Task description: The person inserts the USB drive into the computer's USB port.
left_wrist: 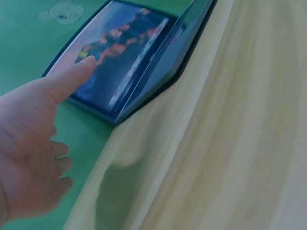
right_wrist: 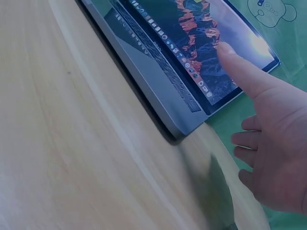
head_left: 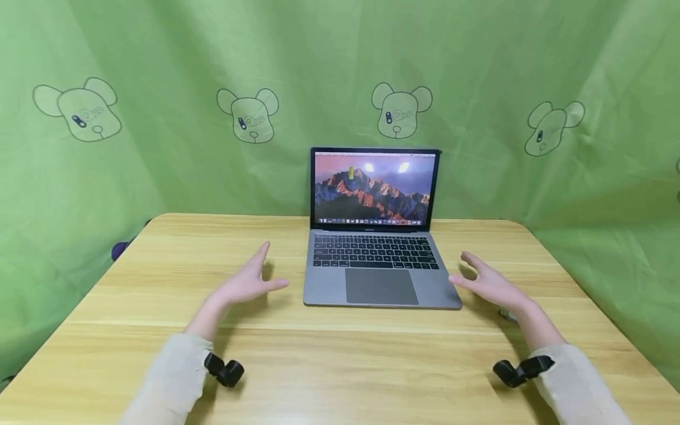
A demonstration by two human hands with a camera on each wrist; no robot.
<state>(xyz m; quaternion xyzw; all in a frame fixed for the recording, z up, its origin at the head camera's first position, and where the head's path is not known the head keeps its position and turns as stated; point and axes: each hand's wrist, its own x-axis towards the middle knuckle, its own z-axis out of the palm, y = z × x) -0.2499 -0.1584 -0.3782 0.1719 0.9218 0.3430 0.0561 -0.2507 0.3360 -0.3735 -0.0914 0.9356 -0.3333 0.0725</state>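
An unfolded grey laptop (head_left: 324,286) lies on the wooden table, its lit screen (head_left: 372,189) showing a mountain picture and a row of icons. To its left hovers my left hand (head_left: 247,284), thumb spread from the fingers, holding nothing. My right hand (head_left: 491,286) is just off the laptop's right front side, also with spread thumb and nothing held. The left wrist view shows the left hand (left_wrist: 29,143) apart from the laptop (left_wrist: 153,81), its shadow on the table. In the right wrist view the right hand (right_wrist: 278,143) overlaps the screen only by line of sight.
A small greyish object (head_left: 507,315), partly hidden by my right wrist, lies on the wooden table (head_left: 340,366). Green cloth (head_left: 340,71) with printed bear heads hangs behind and beside the table. A small yellow mark (head_left: 351,172) shows on the screen. Black cameras (head_left: 225,372) sit on both wrists.
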